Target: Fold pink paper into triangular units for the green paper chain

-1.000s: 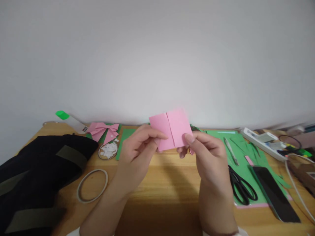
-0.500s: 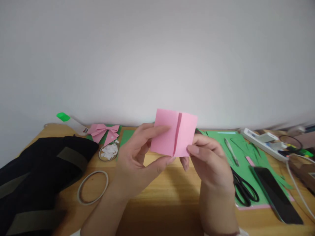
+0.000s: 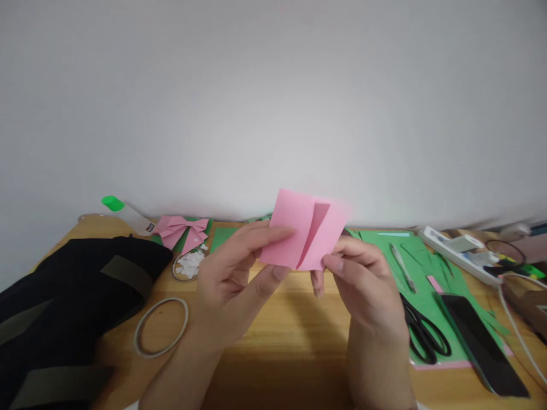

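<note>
A folded pink paper [image 3: 287, 225] is held up above the table between both hands, its two flaps meeting near the middle with a gap between them. My left hand [image 3: 239, 273] pinches its left side, fingers across the front and thumb at the lower edge. At the lower right corner, my right hand [image 3: 363, 273] grips the paper between thumb and fingers, with one fingertip showing below it. The fingers behind the paper are partly hidden.
Left are a black garment [image 3: 85, 285], a tape roll [image 3: 161, 327], a pink paper bow [image 3: 182, 229], and a green-capped glue bottle [image 3: 132, 216]. Right are scissors [image 3: 423, 333], a phone [image 3: 482, 344], a craft knife [image 3: 402, 266], green paper [image 3: 448, 319] and a power strip [image 3: 461, 253].
The paper has tilted to the right, and the gap between its flaps has widened towards the top. My left thumb has shifted left along the lower edge.
</note>
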Demonstrator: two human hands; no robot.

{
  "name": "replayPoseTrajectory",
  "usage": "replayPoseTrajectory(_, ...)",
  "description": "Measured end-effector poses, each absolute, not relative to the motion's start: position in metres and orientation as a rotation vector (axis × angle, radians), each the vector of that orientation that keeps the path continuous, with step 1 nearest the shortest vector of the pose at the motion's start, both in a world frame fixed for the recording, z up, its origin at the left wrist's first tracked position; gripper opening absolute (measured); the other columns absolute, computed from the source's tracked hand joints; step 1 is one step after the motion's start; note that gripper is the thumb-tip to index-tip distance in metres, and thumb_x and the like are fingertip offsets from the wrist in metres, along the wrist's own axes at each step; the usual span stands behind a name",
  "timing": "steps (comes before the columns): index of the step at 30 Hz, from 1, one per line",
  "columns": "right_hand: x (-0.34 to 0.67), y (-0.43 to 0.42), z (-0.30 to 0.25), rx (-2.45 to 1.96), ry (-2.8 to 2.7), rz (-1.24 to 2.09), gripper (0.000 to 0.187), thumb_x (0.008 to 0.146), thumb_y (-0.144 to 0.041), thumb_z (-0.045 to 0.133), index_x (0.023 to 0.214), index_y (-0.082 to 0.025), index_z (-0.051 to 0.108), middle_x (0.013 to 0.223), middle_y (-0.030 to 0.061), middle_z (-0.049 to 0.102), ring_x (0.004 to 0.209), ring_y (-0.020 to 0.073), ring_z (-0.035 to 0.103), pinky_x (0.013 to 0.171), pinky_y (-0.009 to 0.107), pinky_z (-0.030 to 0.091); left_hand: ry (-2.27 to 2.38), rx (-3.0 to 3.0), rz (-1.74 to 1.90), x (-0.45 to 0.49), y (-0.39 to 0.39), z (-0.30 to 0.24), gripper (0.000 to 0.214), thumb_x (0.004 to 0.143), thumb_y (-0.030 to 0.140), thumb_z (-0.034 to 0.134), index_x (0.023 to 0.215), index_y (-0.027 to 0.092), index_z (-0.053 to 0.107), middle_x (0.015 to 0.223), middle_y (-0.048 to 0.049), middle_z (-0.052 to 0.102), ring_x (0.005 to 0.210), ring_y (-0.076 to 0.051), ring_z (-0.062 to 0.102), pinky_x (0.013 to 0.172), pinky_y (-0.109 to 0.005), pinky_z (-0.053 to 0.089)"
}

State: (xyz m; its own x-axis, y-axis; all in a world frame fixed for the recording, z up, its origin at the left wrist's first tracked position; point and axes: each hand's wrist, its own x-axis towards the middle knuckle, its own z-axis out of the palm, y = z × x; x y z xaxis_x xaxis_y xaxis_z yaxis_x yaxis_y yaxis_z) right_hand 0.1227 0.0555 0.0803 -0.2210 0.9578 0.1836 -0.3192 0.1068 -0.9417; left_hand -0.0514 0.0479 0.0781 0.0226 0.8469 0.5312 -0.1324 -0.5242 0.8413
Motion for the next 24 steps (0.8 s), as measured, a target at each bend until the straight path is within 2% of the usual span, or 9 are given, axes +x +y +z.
replayPoseTrajectory(2, 0.1228, 0.0544, 0.0796, -0.795, -1.308, 1.350, 0.012, 0.083, -0.025, 0.069, 0.072, -0.021, 0.073, 0.060, -0.0007, 0.069, 0.049, 0.0124, 0.060, 0.050, 0.025, 0.049, 0.815, 1.545, 1.633, -0.0506, 0.0478, 0.0767, 0.028, 0.088, 0.022, 0.068, 0.112, 0.037, 0.073, 0.110, -0.0005, 0.073, 0.103, -0.019, 0.067, 0.090, -0.035, 0.059)
replayPoseTrajectory(4, 0.1221, 0.0527, 0.0797, -0.879, -1.345, 1.228, 0.008, 0.081, -0.025, 0.073, 0.089, -0.024, 0.072, 0.074, 0.0008, 0.071, 0.060, 0.0141, 0.063, 0.056, 0.027, 0.053, 0.869, 1.592, 1.653, -0.0507, 0.0479, 0.0756, 0.027, 0.090, 0.022, 0.066, 0.110, 0.038, 0.074, 0.108, 0.0018, 0.075, 0.102, -0.017, 0.067, 0.092, -0.034, 0.057)
replayPoseTrajectory(7, 0.1209, 0.0500, 0.0819, -0.931, -1.332, 0.963, 0.060, 0.074, -0.019, 0.079, 0.127, -0.037, 0.056, 0.110, 0.0030, 0.067, 0.088, 0.0189, 0.066, 0.072, 0.031, 0.056, 0.954, 1.701, 1.650, -0.0521, 0.0481, 0.0769, 0.024, 0.092, 0.020, 0.064, 0.105, 0.035, 0.075, 0.100, 0.0029, 0.077, 0.096, -0.018, 0.070, 0.088, -0.033, 0.057)
replayPoseTrajectory(8, 0.1209, 0.0492, 0.0831, -0.916, -1.354, 0.887, 0.068, 0.074, -0.017, 0.079, 0.132, -0.040, 0.050, 0.118, 0.0035, 0.063, 0.097, 0.0204, 0.064, 0.078, 0.033, 0.056, 0.973, 1.731, 1.622, -0.0527, 0.0482, 0.0783, 0.022, 0.092, 0.020, 0.063, 0.102, 0.034, 0.076, 0.096, 0.0030, 0.078, 0.091, -0.018, 0.071, 0.084, -0.032, 0.057)
replayPoseTrajectory(9, 0.1211, 0.0486, 0.0843, -0.896, -1.401, 0.826, 0.068, 0.074, -0.015, 0.078, 0.131, -0.040, 0.051, 0.121, 0.0038, 0.060, 0.104, 0.0215, 0.062, 0.083, 0.035, 0.055, 0.980, 1.757, 1.590, -0.0531, 0.0484, 0.0799, 0.020, 0.092, 0.020, 0.062, 0.099, 0.033, 0.077, 0.093, 0.0033, 0.079, 0.087, -0.017, 0.072, 0.079, -0.030, 0.057)
replayPoseTrajectory(11, 0.1219, 0.0476, 0.0865, -0.876, -1.516, 0.750, 0.050, 0.076, -0.014, 0.077, 0.118, -0.035, 0.062, 0.119, 0.0042, 0.060, 0.111, 0.0223, 0.058, 0.091, 0.036, 0.052, 0.961, 1.809, 1.524, -0.0533, 0.0489, 0.0829, 0.021, 0.092, 0.020, 0.061, 0.096, 0.033, 0.077, 0.088, 0.0047, 0.079, 0.078, -0.015, 0.072, 0.070, -0.026, 0.056)
replayPoseTrajectory(15, 0.1219, 0.0465, 0.0875, -0.880, -1.619, 0.801, 0.018, 0.079, -0.015, 0.075, 0.092, -0.027, 0.072, 0.101, 0.0030, 0.065, 0.098, 0.0185, 0.062, 0.087, 0.033, 0.051, 0.893, 1.864, 1.487, -0.0515, 0.0498, 0.0840, 0.023, 0.089, 0.016, 0.064, 0.093, 0.034, 0.077, 0.083, 0.0059, 0.079, 0.069, -0.013, 0.072, 0.062, -0.023, 0.055)
replayPoseTrajectory(20, 0.1198, 0.0457, 0.0844, -0.889, -1.511, 0.790, 0.016, 0.081, -0.012, 0.074, 0.084, -0.027, 0.074, 0.088, -0.0006, 0.068, 0.083, 0.0143, 0.063, 0.072, 0.027, 0.050, 0.943, 1.742, 1.534, -0.0498, 0.0488, 0.0774, 0.020, 0.083, 0.016, 0.072, 0.093, 0.033, 0.076, 0.080, 0.0063, 0.078, 0.067, -0.013, 0.072, 0.061, -0.022, 0.058)
replayPoseTrajectory(24, 0.1206, 0.0462, 0.0846, -0.878, -1.523, 0.738, 0.018, 0.080, -0.009, 0.074, 0.084, -0.026, 0.073, 0.087, -0.0014, 0.069, 0.081, 0.0127, 0.062, 0.072, 0.026, 0.049, 1.010, 1.609, 1.594, -0.0487, 0.0476, 0.0755, 0.020, 0.081, 0.015, 0.075, 0.089, 0.033, 0.075, 0.080, 0.0074, 0.078, 0.069, -0.010, 0.073, 0.065, -0.019, 0.061)
